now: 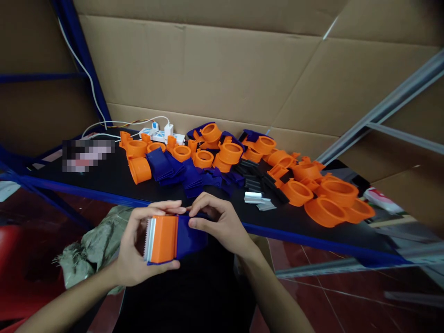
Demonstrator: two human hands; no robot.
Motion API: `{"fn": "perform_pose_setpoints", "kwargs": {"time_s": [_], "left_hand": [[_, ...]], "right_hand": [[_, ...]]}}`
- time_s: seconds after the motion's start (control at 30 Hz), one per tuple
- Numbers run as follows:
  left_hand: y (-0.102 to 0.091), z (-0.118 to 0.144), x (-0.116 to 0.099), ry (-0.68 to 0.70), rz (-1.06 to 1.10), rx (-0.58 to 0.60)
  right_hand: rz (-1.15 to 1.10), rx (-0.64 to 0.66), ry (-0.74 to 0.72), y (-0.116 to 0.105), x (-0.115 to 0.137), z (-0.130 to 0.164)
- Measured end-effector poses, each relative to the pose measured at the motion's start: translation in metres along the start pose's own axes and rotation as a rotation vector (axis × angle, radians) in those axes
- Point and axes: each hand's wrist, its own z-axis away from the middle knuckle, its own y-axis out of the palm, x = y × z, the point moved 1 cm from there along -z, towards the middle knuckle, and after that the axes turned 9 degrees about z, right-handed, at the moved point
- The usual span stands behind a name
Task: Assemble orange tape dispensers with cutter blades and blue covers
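Note:
Between my two hands, in front of the table edge, is a tape dispenser (164, 239) with an orange body, a toothed metal blade along its left side and a dark blue plate on its right. My left hand (133, 245) wraps round the blade end, thumb below and fingers over the top. Pinched at the top of the blue plate is my right hand (217, 222), its thumb and fingertips on the edge. Nearest on the table lie silver metal blades (255, 199) and a heap of blue plastic plates (166, 166).
Several orange tape dispenser bodies (296, 192) spread across the black table (114, 178). Black strips (251, 173) lie among them. A white power strip (159, 135) with cables is at the back. A crumpled woven sack (100, 236) lies below, beside a red object (27, 273).

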Motion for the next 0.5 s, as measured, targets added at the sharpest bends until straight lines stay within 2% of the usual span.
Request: {"fn": "perform_pose_setpoints", "kwargs": {"time_s": [0.07,0.13,0.2,0.27,0.4,0.5], "left_hand": [[0.0,0.001,0.006,-0.079,0.062,-0.101],[-0.001,0.001,0.012,-0.133,0.143,-0.244],[-0.002,-0.001,0.016,-0.176,0.228,-0.392],[-0.002,-0.005,0.019,-0.222,0.305,-0.484],[-0.001,-0.009,0.023,-0.295,0.392,-0.531],[0.001,-0.01,0.024,-0.353,0.42,-0.512]], "right_hand": [[0.199,-0.013,-0.084,-0.003,0.008,0.003],[0.374,0.035,-0.151,-0.005,0.017,0.007],[0.51,0.108,-0.177,-0.004,0.024,0.012],[0.636,0.143,-0.178,-0.001,0.027,0.016],[0.822,-0.006,-0.158,0.004,0.022,0.018],[0.829,-0.125,-0.151,-0.004,0.017,0.017]]}}
